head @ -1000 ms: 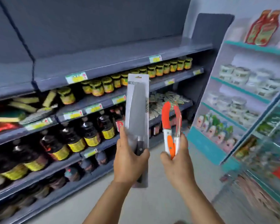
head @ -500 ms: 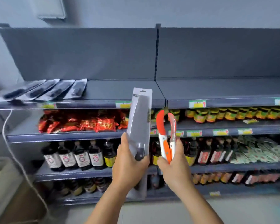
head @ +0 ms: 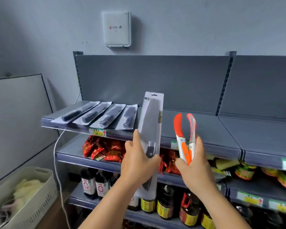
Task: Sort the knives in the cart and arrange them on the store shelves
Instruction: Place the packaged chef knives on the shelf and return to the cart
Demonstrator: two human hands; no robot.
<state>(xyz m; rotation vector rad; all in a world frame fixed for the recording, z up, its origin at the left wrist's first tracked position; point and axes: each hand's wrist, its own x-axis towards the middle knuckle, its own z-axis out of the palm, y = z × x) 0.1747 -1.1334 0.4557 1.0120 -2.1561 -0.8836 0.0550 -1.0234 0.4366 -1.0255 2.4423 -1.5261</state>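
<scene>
Upright, left hand (head: 137, 164) grips packaged cleaver (head: 151, 128); right hand (head: 194, 166) orange knives (head: 185, 138).

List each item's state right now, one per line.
Packaged cleaver: upright, gripped by left hand.
Orange-sheathed knives: two, held upright in right hand.
Four packaged knives: lying flat, side by side on top shelf.
White basket: on floor, partly filled.
</scene>
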